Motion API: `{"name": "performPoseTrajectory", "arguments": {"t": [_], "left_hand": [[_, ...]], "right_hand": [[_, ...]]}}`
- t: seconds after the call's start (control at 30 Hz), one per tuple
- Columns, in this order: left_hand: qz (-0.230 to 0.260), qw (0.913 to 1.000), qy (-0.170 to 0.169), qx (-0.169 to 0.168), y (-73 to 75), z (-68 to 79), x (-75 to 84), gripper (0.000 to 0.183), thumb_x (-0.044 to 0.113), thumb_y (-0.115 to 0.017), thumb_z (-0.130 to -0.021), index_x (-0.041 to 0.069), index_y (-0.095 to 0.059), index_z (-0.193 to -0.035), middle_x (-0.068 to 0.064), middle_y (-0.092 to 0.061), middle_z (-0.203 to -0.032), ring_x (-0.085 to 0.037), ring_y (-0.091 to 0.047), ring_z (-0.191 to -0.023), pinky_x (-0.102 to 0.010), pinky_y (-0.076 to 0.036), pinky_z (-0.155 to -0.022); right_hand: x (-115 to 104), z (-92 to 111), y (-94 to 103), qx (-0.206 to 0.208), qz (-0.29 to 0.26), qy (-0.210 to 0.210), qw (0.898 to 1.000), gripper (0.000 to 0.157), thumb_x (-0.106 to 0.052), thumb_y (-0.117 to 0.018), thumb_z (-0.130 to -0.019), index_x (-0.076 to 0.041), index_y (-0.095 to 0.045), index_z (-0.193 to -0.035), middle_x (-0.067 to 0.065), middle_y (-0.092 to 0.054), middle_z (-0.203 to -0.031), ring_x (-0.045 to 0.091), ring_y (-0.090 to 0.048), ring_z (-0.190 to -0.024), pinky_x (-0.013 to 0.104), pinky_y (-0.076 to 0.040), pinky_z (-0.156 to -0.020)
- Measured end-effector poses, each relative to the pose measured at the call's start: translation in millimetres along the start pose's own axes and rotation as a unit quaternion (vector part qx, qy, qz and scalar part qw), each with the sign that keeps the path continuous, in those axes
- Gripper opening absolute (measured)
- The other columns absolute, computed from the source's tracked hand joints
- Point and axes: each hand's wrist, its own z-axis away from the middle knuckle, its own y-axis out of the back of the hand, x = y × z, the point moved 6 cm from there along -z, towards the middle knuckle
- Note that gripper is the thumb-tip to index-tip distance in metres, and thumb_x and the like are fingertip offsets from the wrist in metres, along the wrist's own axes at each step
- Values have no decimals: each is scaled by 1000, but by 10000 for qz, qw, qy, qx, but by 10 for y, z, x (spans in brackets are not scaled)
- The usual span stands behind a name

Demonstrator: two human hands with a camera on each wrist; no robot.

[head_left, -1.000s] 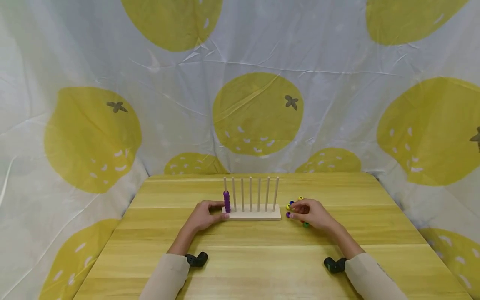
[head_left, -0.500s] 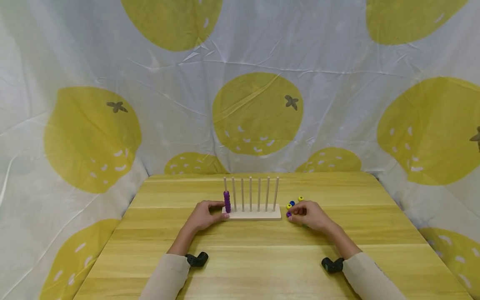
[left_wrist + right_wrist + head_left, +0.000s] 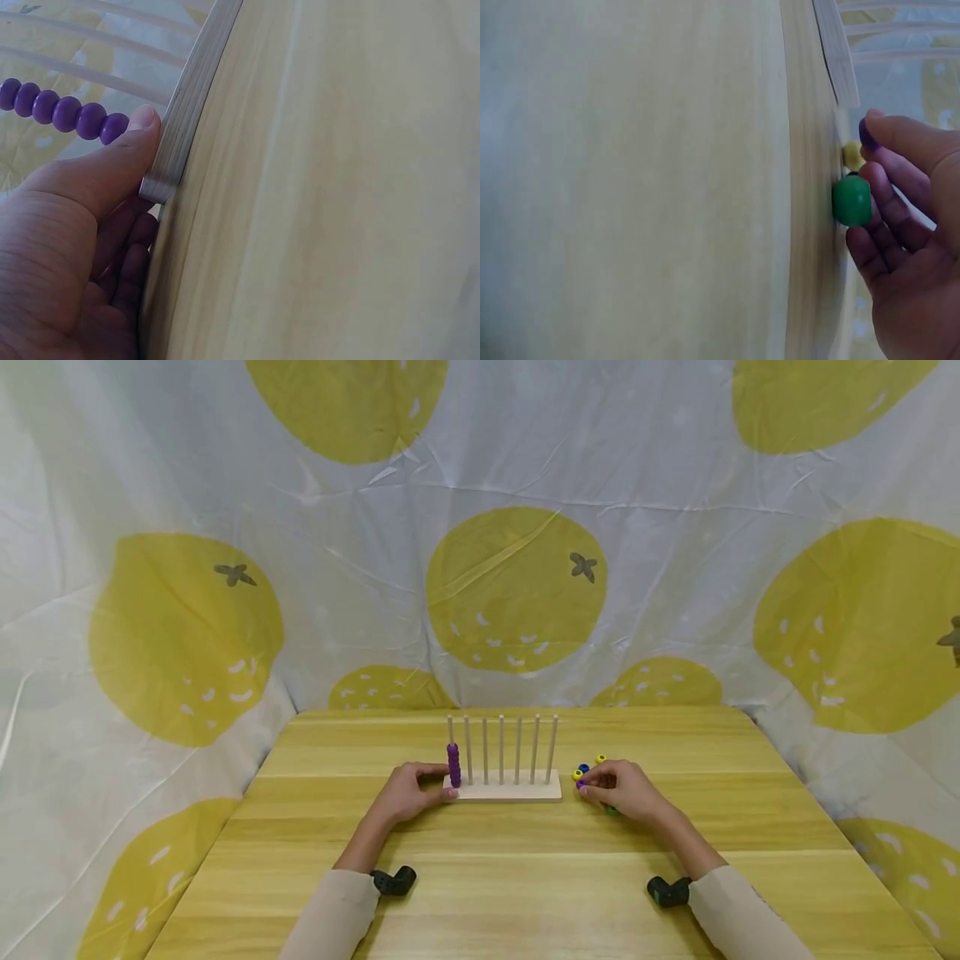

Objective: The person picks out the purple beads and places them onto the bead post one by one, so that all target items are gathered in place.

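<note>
A wooden bead rack (image 3: 506, 788) with a row of upright pegs stands mid-table in the head view. Purple beads (image 3: 454, 766) are stacked on its leftmost peg. My left hand (image 3: 405, 793) grips the rack's left end; in the left wrist view the thumb lies on top of the base (image 3: 187, 112) beside the lowest bead. Just beyond the right end, my right hand (image 3: 630, 789) pinches a single purple bead (image 3: 868, 135) between thumb and index finger. Below that pinch, a green bead (image 3: 852, 200) sits close by the other fingers in the right wrist view.
Two yellow beads, one nearer (image 3: 577, 774) and one farther (image 3: 601, 759), lie with a blue bead (image 3: 584, 768) beyond the right hand. The wooden table (image 3: 480, 877) ends at a fruit-printed curtain (image 3: 517, 468). A black camera (image 3: 667, 892) sits at the right wrist.
My right thumb and index finger have come together on the purple bead, which has risen slightly from its spot. The left hand and the rack hold their place.
</note>
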Motion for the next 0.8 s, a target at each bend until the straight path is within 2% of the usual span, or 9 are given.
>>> {"name": "performPoseTrajectory", "arguments": {"t": [0.17,0.53,0.8], "left_hand": [[-19,10000,19,38,-15,15,-12,51,45,-85,-85,20,-74,-128,-2,-72,-131,-30,-62,-130,-52,-46,-113],[-17,10000,-23,73,59,3,27,50,44,-85,-84,20,-75,-127,-2,-73,-130,-30,-62,-130,-51,-46,-114],[-20,10000,-12,47,31,4,15,51,46,-85,-84,20,-75,-128,-3,-72,-131,-32,-61,-130,-52,-46,-113]], "right_hand": [[-34,21,54,54,50,-81,9999,21,-28,-77,-94,-11,-79,-108,0,-68,-90,16,-58,-79,24,-52,-66],[-352,-61,306,379,284,525,9975,18,-30,-74,-97,-17,-78,-109,-5,-70,-90,13,-60,-82,26,-52,-71],[-621,-90,548,587,168,556,9966,24,-37,-73,-97,-20,-78,-112,-3,-70,-94,16,-61,-87,28,-52,-74]]}}
